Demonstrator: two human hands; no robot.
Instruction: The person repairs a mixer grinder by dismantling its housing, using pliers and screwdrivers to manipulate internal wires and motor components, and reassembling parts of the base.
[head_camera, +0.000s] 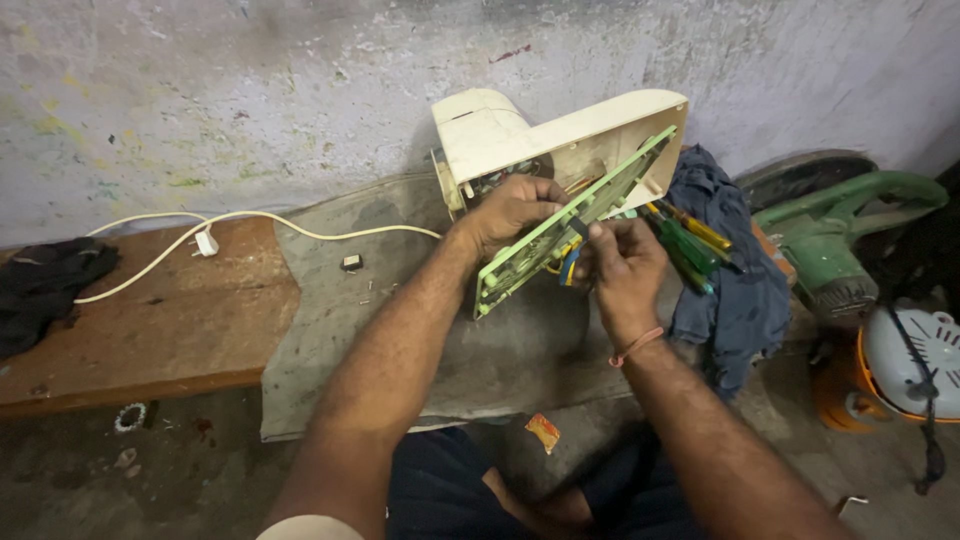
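Grey cloth (330, 330) over wooden bench (150, 330), stained plaster wall (250, 90) behind.

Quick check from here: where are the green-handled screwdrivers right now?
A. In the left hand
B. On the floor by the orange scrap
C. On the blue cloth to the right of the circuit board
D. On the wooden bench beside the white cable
C: the green-handled screwdrivers lie on the crumpled blue cloth, just right of the green circuit board that the left hand and right hand hold.
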